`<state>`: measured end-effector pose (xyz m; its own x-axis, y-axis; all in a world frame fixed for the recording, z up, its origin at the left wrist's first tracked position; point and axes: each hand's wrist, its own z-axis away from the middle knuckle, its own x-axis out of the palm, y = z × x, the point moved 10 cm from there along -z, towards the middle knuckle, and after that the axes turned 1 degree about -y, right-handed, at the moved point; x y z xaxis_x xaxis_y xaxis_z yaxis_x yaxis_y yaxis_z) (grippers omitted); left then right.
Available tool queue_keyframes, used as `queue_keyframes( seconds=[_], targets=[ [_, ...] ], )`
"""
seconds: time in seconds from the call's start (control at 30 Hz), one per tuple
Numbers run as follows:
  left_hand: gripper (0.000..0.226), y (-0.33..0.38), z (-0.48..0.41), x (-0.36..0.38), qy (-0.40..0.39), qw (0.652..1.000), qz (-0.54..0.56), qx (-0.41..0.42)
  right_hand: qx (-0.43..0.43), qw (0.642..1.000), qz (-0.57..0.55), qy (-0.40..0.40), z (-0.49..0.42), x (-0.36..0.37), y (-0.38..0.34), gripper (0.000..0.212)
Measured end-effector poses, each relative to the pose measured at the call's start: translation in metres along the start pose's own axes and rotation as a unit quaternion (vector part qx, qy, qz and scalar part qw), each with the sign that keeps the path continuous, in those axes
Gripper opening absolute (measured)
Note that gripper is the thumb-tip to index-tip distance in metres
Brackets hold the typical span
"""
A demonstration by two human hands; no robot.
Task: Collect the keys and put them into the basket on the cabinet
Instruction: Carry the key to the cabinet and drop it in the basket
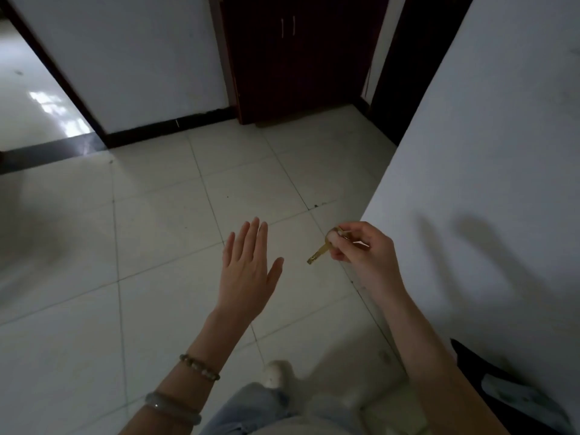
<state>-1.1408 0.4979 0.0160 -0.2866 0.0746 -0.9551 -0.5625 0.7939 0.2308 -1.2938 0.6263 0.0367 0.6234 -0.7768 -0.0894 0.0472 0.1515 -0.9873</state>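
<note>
Holding: our right hand (361, 246) pinched the key (318, 253), blade pointing toward the left hand (248, 268)
Left hand: open, empty
Cabinet (295, 58): ahead; we saw no basket

No text, label, brand, number or sign can be read anywhere in the dim hallway view, on walls, floor, doors or anything held.
</note>
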Motion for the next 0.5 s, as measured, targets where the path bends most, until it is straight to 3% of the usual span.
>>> queue_keyframes(
  seconds=[0.5],
  targets=[
    [0.065,-0.072,-0.24,0.021,0.004,1.0,-0.019,0.022,-0.027,1.0,0.015,-0.008,-0.232,0.07,-0.046,0.014]
  ],
)
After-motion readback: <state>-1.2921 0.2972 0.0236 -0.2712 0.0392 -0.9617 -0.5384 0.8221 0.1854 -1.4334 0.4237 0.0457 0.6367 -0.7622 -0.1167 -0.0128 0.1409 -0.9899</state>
